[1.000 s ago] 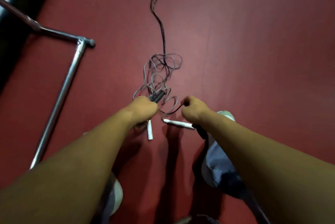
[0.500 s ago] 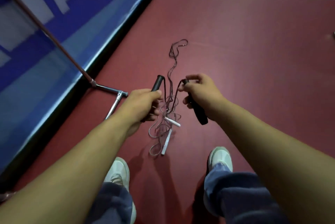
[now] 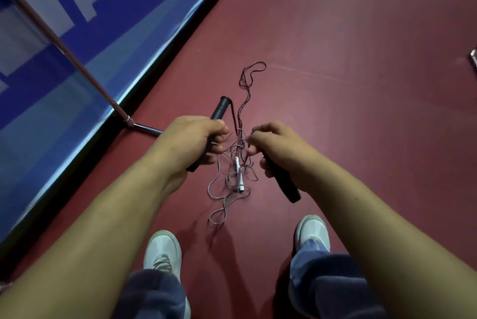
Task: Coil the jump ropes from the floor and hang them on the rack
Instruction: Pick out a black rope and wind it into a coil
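Progress: barely started, imo. My L hand [image 3: 192, 138] is closed in a full fist round one matte black cylindrical rope handle [image 3: 221, 108], just right of the chrome tube foot of the rack [image 3: 144, 126], w/ the handle's top poking out past my knuckles. My R hand [image 3: 281, 148], further right of that foot, has its fingers curled round the twin black handle [image 3: 286, 186]. Its thumb + forefinger sit up at the cord end, and I can't tell if they pinch a strand. The thin dark cord [image 3: 244, 86] of this rope trails along the red floor [image 3: 348, 112] beyond the foot, not coiled at all. A 2nd rope, slim white plastic handles [image 3: 239, 176] w/ pale grey wire cord [image 3: 215, 191], sits in a loose tangle right of the foot, between my hands. It looks snagged w/ the dark cord, and I can't tell if it hangs or lies flat. So: 1 rope up by its handles, 0 coiled, 0 hung. Left, as I judge it: untangle the two, loop each, put both on the rack
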